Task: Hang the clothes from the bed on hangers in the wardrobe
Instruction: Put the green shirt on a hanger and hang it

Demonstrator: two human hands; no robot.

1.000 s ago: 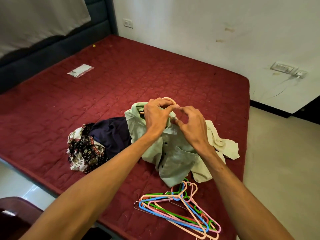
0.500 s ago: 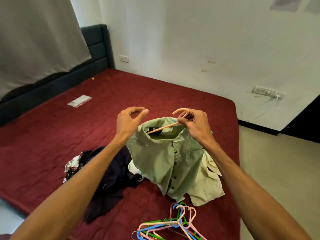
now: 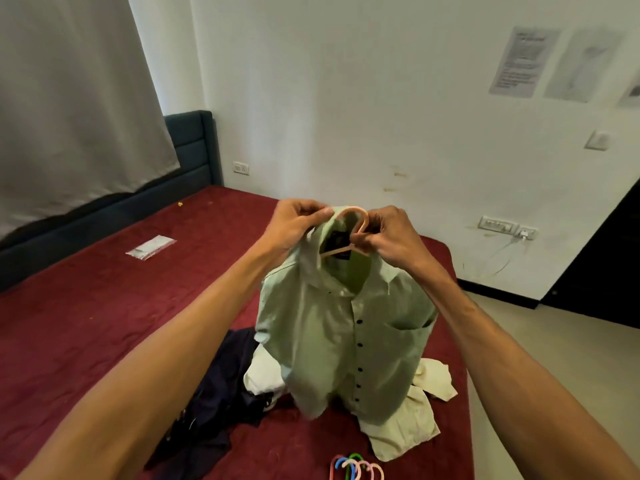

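A pale green shirt [image 3: 346, 334] with dark buttons hangs in the air above the red bed [image 3: 104, 306]. A peach hanger [image 3: 356, 220] sits inside its collar, hook sticking up. My left hand [image 3: 294, 226] pinches the collar's left side. My right hand [image 3: 388, 233] grips the hanger at the base of the hook, together with the collar's right side. Under the shirt lie a cream garment [image 3: 408, 417] and a dark navy garment [image 3: 214, 403]. The hooks of several coloured hangers [image 3: 356, 469] show at the bottom edge. No wardrobe is in view.
A clear plastic packet [image 3: 150, 247] lies on the bed further back. A dark headboard [image 3: 188, 150] and a grey curtain [image 3: 69, 98] stand at the left. Right of the bed there is pale floor [image 3: 554, 341], a wall socket with a cable [image 3: 502, 226] and a dark doorway [image 3: 609, 265].
Both hands have lifted the green shirt on its hanger well above the bed. My left hand went from open beside the collar to pinching it. The view tilted up.
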